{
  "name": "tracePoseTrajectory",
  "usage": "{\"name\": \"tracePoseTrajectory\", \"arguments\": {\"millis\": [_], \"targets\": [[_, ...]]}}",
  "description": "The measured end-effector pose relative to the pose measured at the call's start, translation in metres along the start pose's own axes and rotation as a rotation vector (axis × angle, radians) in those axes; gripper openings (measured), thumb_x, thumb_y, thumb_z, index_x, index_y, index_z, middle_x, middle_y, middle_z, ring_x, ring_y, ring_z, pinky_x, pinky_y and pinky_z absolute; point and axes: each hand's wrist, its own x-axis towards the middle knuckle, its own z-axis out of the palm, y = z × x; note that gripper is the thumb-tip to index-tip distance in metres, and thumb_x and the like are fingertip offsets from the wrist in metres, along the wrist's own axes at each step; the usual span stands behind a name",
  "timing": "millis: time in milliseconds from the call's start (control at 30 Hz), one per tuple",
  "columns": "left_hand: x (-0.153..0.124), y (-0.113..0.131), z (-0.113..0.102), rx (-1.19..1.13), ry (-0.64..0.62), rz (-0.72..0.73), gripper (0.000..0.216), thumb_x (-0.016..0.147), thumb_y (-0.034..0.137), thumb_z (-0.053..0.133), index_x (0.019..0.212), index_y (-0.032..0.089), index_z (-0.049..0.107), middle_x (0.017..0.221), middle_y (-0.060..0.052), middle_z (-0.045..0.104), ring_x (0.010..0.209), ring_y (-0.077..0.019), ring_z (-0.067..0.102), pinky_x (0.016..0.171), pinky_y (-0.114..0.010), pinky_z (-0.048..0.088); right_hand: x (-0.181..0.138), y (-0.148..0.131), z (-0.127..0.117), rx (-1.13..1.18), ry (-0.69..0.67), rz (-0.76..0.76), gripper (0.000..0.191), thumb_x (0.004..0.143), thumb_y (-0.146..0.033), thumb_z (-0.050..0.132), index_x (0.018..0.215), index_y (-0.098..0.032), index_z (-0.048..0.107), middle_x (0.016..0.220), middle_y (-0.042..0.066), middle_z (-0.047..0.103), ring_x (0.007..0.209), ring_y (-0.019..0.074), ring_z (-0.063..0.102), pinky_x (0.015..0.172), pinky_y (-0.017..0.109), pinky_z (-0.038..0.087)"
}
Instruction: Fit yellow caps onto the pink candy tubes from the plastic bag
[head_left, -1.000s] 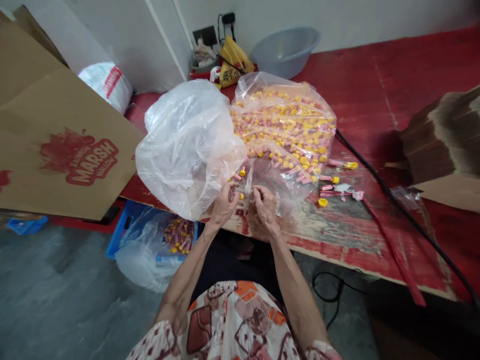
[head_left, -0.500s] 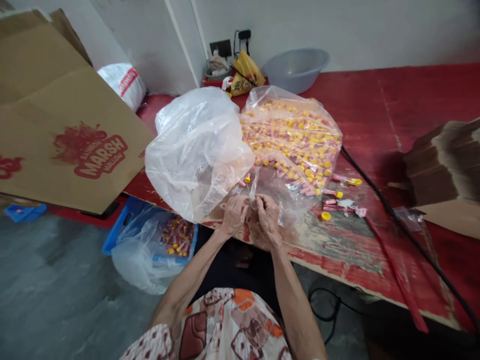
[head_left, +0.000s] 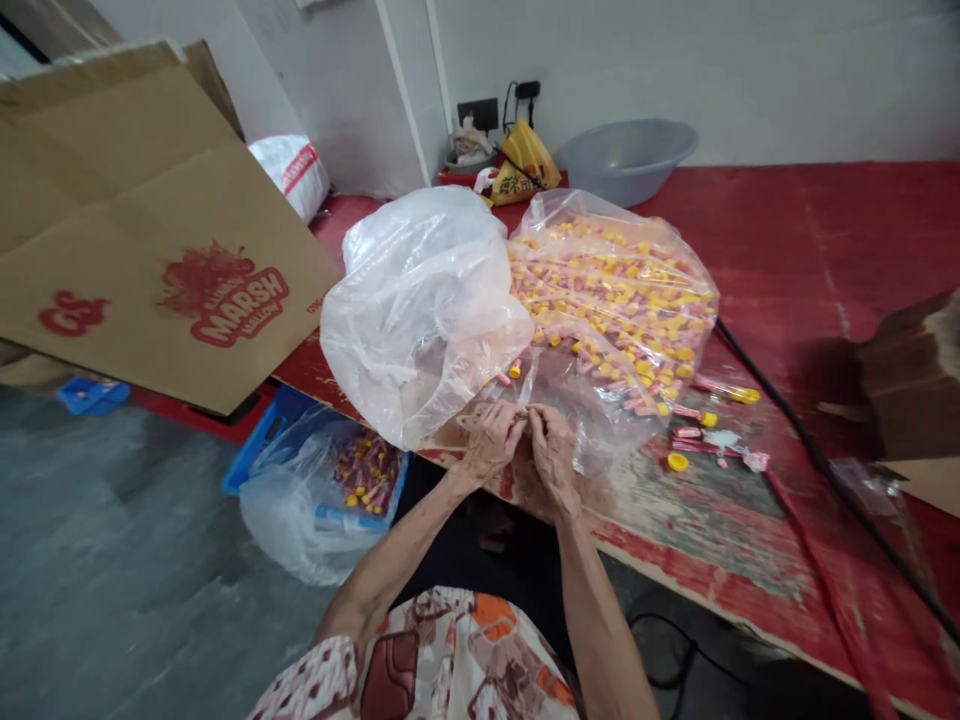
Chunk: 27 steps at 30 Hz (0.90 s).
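A large clear plastic bag full of pink tubes with yellow caps lies on the red table. Its empty mouth part billows up to the left. My left hand and my right hand meet fingertip to fingertip at the near table edge, just in front of the bag's opening. Both are curled in a pinch on a small item I cannot make out. A few loose pink tubes and a yellow cap lie on the table to the right of my hands.
A blue crate lined with a plastic bag holding more tubes sits on the floor at my left. A big cardboard box printed MARSH leans at the left. A grey basin stands at the back. A black cable crosses the table.
My two hands have come closer together until the fingertips touch. The view has shifted, so everything sits slightly further right and lower.
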Motion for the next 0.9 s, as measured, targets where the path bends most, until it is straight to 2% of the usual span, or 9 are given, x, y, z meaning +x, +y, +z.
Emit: {"name": "tracePoseTrajectory", "arguments": {"millis": [133,300,433,533,767,900], "targets": [[-0.002,0.000,-0.001,0.028,0.101,-0.018,0.020,0.107,0.023,0.049,0.113,0.020,0.068,0.104,-0.010,0.073,0.099,-0.0233,0.069,0.092,-0.038,0.056,-0.001,0.003,-0.001,-0.018,0.003,-0.033,0.050,0.105,-0.055,0.039,0.105,-0.020,0.076,0.111,0.013,0.079,0.097,0.0245,0.070,0.092,0.039,0.054],[-0.002,-0.002,0.005,0.010,0.059,0.012,0.026,0.097,0.012,0.052,0.116,0.020,0.068,0.106,-0.010,0.075,0.102,-0.0246,0.071,0.094,-0.040,0.058,-0.001,0.005,-0.002,-0.079,-0.006,-0.043,0.056,0.106,-0.058,0.034,0.106,-0.019,0.075,0.108,0.014,0.079,0.096,0.0249,0.069,0.092,0.039,0.054],[-0.001,-0.001,0.002,-0.053,0.117,-0.051,0.024,0.099,0.014,0.051,0.116,0.020,0.067,0.105,-0.008,0.075,0.098,-0.0224,0.071,0.092,-0.037,0.058,-0.003,0.004,-0.001,-0.114,0.000,-0.054,0.059,0.106,-0.061,0.032,0.104,-0.019,0.074,0.108,0.014,0.079,0.096,0.0253,0.069,0.092,0.040,0.054],[-0.005,0.000,0.002,-0.044,0.159,-0.058,0.023,0.101,0.017,0.049,0.115,0.020,0.067,0.105,-0.009,0.074,0.099,-0.0233,0.071,0.093,-0.038,0.057,-0.004,0.002,-0.002,-0.140,0.006,-0.042,0.060,0.104,-0.062,0.034,0.103,-0.019,0.075,0.108,0.015,0.079,0.096,0.0256,0.069,0.091,0.040,0.054],[-0.009,0.003,-0.007,-0.081,0.137,-0.034,0.020,0.102,0.017,0.051,0.113,0.020,0.067,0.099,-0.008,0.073,0.096,-0.0229,0.070,0.089,-0.036,0.057,-0.005,0.001,-0.003,-0.154,0.007,-0.020,0.056,0.102,-0.062,0.040,0.104,-0.019,0.076,0.104,0.013,0.079,0.094,0.0254,0.068,0.089,0.039,0.052],[-0.012,0.000,-0.008,-0.055,0.159,-0.037,0.020,0.103,0.016,0.048,0.111,0.019,0.067,0.099,-0.008,0.072,0.100,-0.0235,0.069,0.092,-0.037,0.056,-0.006,0.002,-0.003,-0.142,0.013,0.012,0.053,0.101,-0.058,0.045,0.118,-0.018,0.074,0.106,0.011,0.077,0.089,0.0233,0.068,0.086,0.037,0.052]]}}
